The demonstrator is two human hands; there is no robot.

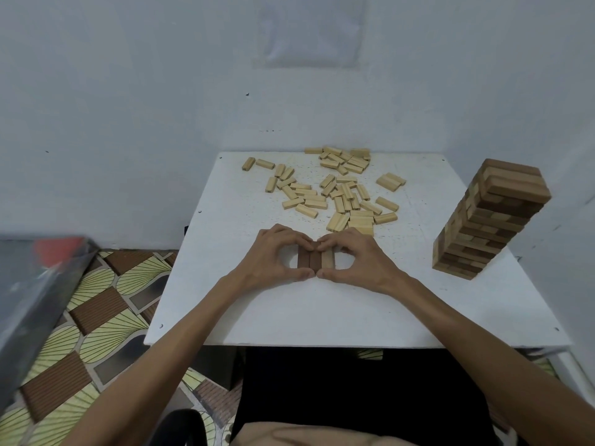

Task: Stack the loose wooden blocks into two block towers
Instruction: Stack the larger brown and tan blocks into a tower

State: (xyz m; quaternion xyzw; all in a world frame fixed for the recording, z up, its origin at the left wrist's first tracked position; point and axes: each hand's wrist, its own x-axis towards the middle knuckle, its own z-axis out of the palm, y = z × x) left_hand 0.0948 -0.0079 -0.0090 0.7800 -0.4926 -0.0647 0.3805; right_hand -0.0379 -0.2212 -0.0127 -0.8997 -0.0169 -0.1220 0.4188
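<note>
White walls (128, 91) close in behind a white square surface (322, 310), with a patterned floor (96, 300) showing to its left. At the near middle of the surface lies a row of three blocks (316, 259), two dark and one light, side by side and touching. Your left hand (273, 255) and right hand (360, 259) are both clamped on this row: the thumbs press the near ends with their tips meeting, and the curled fingers hold the far ends, also meeting. Beyond your hands, the loose blocks (335, 191) lie scattered and partly heaped across the far half of the surface, all pale wood. A finished tower (486, 220) of mixed dark and light blocks stands upright near the right edge, well apart from the row.
</note>
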